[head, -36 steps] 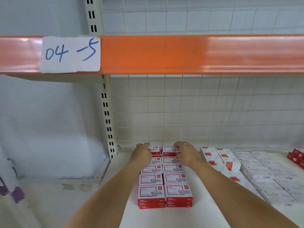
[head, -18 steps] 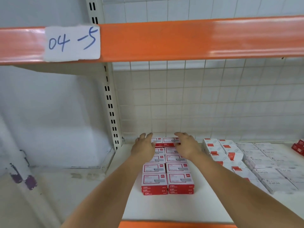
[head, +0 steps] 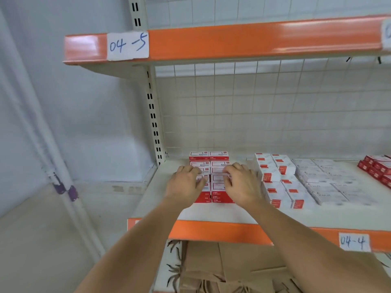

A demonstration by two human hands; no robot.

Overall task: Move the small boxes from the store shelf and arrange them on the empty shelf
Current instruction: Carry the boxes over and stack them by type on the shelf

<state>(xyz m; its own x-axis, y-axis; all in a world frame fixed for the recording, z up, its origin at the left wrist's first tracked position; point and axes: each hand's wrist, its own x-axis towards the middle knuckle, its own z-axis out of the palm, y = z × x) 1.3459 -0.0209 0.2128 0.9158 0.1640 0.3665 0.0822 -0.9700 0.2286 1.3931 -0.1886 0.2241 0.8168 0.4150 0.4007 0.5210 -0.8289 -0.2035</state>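
Head view: two neat columns of small red-and-white cardboard boxes [head: 209, 158] stand on the left part of the pale shelf board [head: 222, 214] with an orange front strip. The left hand [head: 186, 185] lies over the left column and the right hand [head: 241, 185] over the right column, fingers loosely bent on the box tops; whether they actually grasp a box I cannot tell. More white cartons with red labels [head: 275, 178] sit just right. A handwritten paper tag "04-5" [head: 127, 46] marks the upper shelf.

Two bare forearms, no sleeves, left hand [head: 186, 183], right hand [head: 243, 185]
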